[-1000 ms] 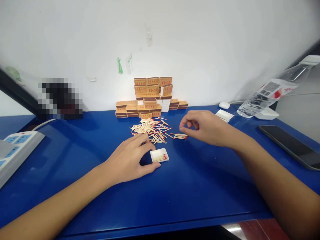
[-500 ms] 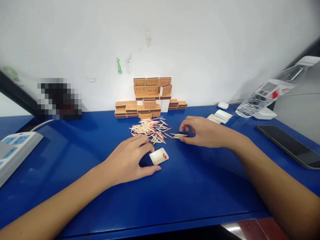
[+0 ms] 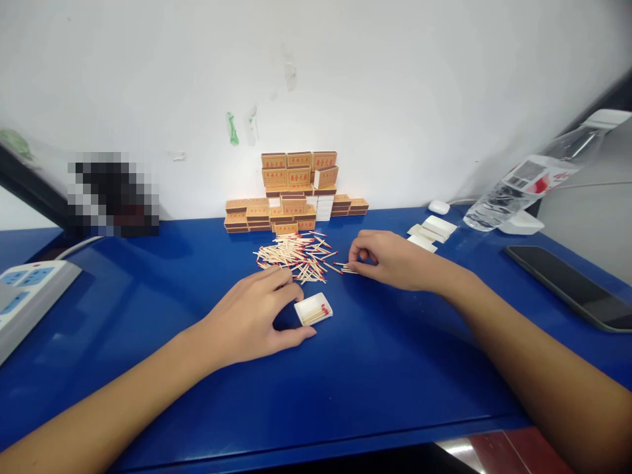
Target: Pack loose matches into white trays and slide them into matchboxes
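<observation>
A white matchbox tray point(image 3: 310, 304) lies on the blue table with several red-tipped matches point(image 3: 316, 314) in it. My left hand point(image 3: 264, 306) rests around its left side, the index finger at the upper corner and the thumb along the near edge, the tray between them. Behind the tray spreads a loose pile of matches point(image 3: 291, 253). To the right of this pile, my right hand point(image 3: 382, 257) has thumb and fingers closed on a few matches point(image 3: 345, 267), their red heads pointing left. The fingers partly hide these matches.
Matchboxes point(image 3: 296, 210) are stacked against the white wall. At right are flattened white card pieces point(image 3: 432, 230), a white case point(image 3: 438, 207), a leaning water bottle point(image 3: 523, 181) and a phone point(image 3: 567, 286). A power strip point(image 3: 37, 296) lies at left.
My right hand has shifted slightly left, and its thumb and fingers have closed on the small group of matches. My left hand stays around the tray.
</observation>
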The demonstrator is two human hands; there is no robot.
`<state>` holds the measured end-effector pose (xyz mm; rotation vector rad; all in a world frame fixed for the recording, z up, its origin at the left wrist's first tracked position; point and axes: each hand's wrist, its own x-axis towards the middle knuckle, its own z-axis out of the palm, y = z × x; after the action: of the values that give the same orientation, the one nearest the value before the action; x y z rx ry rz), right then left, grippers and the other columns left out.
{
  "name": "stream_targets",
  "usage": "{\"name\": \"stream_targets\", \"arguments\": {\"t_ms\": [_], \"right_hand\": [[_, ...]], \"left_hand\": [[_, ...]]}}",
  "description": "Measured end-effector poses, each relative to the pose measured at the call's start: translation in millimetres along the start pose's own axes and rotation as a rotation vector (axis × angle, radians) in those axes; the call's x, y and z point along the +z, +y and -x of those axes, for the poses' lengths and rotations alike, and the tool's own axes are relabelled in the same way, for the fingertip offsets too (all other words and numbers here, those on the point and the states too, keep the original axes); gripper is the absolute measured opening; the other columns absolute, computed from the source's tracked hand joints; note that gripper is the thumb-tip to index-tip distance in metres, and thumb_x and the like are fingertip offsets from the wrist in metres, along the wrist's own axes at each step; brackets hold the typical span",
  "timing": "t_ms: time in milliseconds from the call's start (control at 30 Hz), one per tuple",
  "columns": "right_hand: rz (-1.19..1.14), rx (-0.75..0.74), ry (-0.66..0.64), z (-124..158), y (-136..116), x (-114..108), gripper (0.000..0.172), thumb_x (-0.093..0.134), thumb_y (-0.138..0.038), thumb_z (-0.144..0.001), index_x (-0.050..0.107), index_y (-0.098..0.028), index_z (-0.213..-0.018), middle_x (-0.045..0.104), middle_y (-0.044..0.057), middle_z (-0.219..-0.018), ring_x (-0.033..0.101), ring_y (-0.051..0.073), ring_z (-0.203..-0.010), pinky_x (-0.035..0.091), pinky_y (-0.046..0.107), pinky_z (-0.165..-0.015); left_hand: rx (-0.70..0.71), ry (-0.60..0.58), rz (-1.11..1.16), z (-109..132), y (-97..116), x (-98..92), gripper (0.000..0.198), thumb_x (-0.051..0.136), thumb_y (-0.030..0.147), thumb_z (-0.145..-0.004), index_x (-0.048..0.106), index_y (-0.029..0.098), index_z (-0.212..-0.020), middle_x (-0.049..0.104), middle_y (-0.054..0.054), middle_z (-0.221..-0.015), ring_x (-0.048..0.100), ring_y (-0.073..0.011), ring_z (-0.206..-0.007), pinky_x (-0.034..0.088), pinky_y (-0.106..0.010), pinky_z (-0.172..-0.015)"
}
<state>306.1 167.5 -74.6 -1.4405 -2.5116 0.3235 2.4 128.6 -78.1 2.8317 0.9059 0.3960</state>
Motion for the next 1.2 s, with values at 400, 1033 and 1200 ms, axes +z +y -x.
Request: {"name": "stream_targets", "arguments": {"t_ms": [400, 1033, 1200], "right_hand": [[-0.320, 0.078, -0.038, 10.0, -42.6, -10.4, 0.018, 0.061, -0.035, -0.093, 0.068, -0.020, -0.086, 0.068, 0.002, -0.080, 0.058, 0.016, -0.069, 0.044, 0.029, -0.064], [-0.152, 0.198, 0.113, 14.7, -77.5, -0.2, 0.025, 0.060, -0.035, -0.095, 0.069, -0.021, -0.077, 0.069, 0.003, -0.073, 0.056, 0.016, -0.064, 0.036, 0.031, -0.058], [-0.033, 0.254, 0.155, 0.4, -50.6, 11.4, 0.013, 0.066, -0.031, -0.089, 0.072, -0.020, -0.088, 0.072, 0.006, -0.089, 0.062, 0.019, -0.075, 0.042, 0.031, -0.066]], "left_hand": [[0.045, -0.022, 0.229, 2.1, 11.7, 1.7, 0.040, 0.076, 0.059, -0.089, 0.070, 0.019, -0.086, 0.060, 0.000, -0.081, 0.057, -0.0164, -0.074, 0.041, -0.031, -0.066], [0.080, 0.064, 0.105, 3.4, 14.3, 6.1, 0.035, 0.069, 0.047, -0.096, 0.064, 0.019, -0.075, 0.059, 0.001, -0.069, 0.054, -0.0144, -0.064, 0.039, -0.030, -0.060], [0.006, 0.086, 0.079, 2.2, 14.8, 4.0, 0.044, 0.072, 0.059, -0.090, 0.056, 0.020, -0.079, 0.062, 0.001, -0.074, 0.057, -0.0161, -0.068, 0.039, -0.030, -0.061]]}}
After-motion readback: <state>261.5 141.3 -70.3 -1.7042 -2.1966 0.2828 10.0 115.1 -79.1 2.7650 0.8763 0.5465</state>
